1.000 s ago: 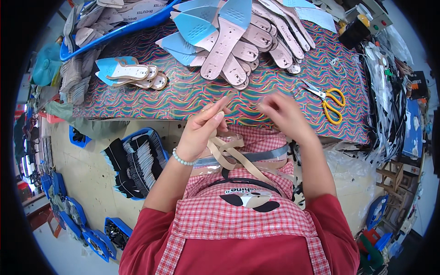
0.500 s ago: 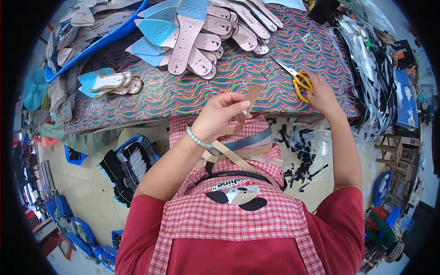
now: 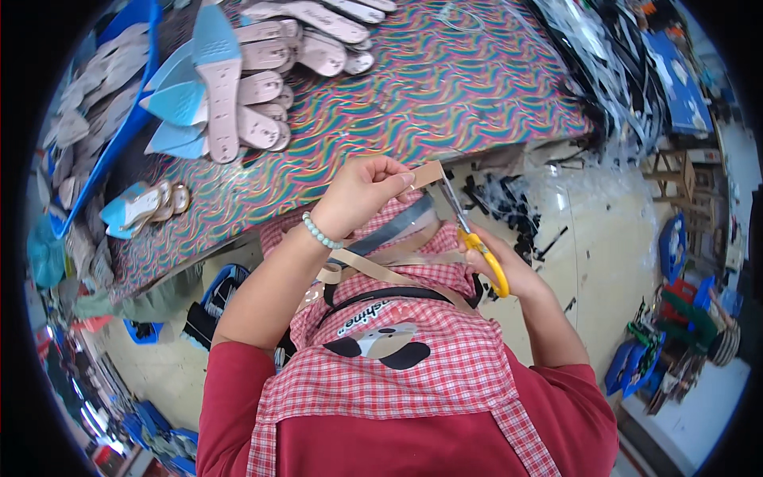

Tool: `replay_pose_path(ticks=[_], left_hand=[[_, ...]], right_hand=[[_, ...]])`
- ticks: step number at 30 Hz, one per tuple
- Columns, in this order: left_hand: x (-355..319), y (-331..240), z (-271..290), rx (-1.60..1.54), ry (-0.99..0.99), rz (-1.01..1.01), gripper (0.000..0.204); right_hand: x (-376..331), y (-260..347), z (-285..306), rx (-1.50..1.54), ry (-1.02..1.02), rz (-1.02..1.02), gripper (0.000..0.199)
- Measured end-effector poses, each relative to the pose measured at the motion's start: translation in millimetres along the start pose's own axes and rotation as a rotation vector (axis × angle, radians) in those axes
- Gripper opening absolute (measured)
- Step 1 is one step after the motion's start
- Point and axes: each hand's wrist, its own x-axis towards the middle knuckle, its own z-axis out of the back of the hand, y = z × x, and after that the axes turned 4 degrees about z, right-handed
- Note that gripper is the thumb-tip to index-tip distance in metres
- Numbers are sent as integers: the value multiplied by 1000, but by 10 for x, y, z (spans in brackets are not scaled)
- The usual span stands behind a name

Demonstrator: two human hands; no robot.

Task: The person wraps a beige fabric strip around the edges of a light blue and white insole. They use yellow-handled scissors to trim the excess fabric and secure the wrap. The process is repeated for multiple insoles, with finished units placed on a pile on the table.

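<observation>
The left hand (image 3: 362, 195), at frame centre, pinches the end of a tan strap (image 3: 425, 175) between thumb and fingertips, holding it taut and raised so its free end is presented to the blades. The right hand (image 3: 509, 274), lower right of centre, is closed through the yellow handles of the scissors (image 3: 469, 230); the blades point up toward the strap end and appear to meet it. More tan strap loops down across the checked apron (image 3: 397, 358), kept in the lap. Above, the bench (image 3: 445, 95) with its wavy multicoloured cover carries a fan of shoe insoles (image 3: 230, 103) at upper left. Dark offcuts (image 3: 509, 211) lie on the floor, right of centre
</observation>
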Motion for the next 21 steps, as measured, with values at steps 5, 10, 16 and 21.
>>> replay_pose_path(ticks=[5, 10, 16, 21], left_hand=[[-11, -78, -135, -11, 29, 112, 17], [-3, 87, 44, -84, -63, 17, 18], [-120, -171, 398, -282, -186, -207, 17], [-154, -287, 555, -292, -105, -308, 14]], right_hand=[[15, 73, -154, 78, -149, 41, 56], [319, 255, -148, -31, -315, 2, 54], [1191, 849, 164, -960, -507, 407, 58], [1686, 822, -484, 128, -89, 573, 46]])
